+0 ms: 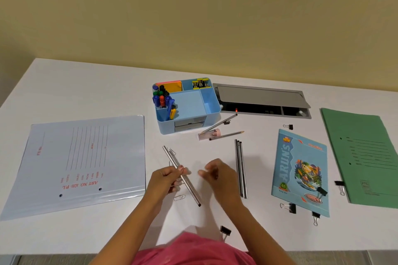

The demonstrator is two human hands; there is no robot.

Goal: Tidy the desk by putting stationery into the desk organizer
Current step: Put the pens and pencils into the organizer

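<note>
A light blue desk organizer (pixel 212 105) stands at the middle back of the white desk, with markers, sticky notes and clips in its compartments. My left hand (pixel 167 177) grips a bundle of silver-grey pencils (pixel 172 160) that slants from upper left to lower right. My right hand (pixel 217 173) hovers just right of it, fingers loosely curled, holding nothing. Three more pencils (pixel 241 168) lie side by side to the right. Two pencils (pixel 226 135) and a pink eraser case (pixel 210 134) lie in front of the organizer.
A pale blue file folder (pixel 75 161) lies at left, a blue notebook (pixel 301 172) and a green folder (pixel 366 157) at right. Black binder clips (pixel 289 207) and wire paper clips (pixel 179 197) are scattered near the front. A grey cable hatch (pixel 265 99) sits behind the organizer.
</note>
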